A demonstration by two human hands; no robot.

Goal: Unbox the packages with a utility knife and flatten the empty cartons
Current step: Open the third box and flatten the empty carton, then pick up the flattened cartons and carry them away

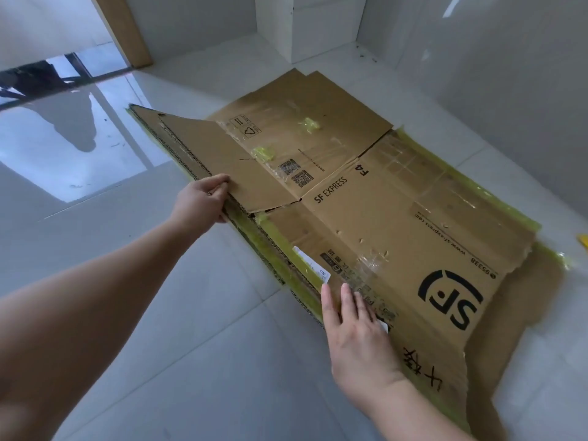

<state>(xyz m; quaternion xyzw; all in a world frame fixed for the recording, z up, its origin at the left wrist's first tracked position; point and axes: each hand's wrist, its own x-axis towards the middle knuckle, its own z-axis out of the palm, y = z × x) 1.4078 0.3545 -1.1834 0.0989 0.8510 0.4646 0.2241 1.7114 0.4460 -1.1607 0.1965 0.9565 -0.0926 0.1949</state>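
Flattening stack on pale floor tiles (197, 313) | brown corrugated SF carton (366, 198), collapsed, long axis running away from the person | left hand (200, 202) pinches its raised flap (222, 154) at left edge | right hand (356, 332) flat, fingers straight, pressing near corner | left nearer the fold.

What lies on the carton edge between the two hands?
In the head view, a white label on the flattened carton lies between left hand and right hand.
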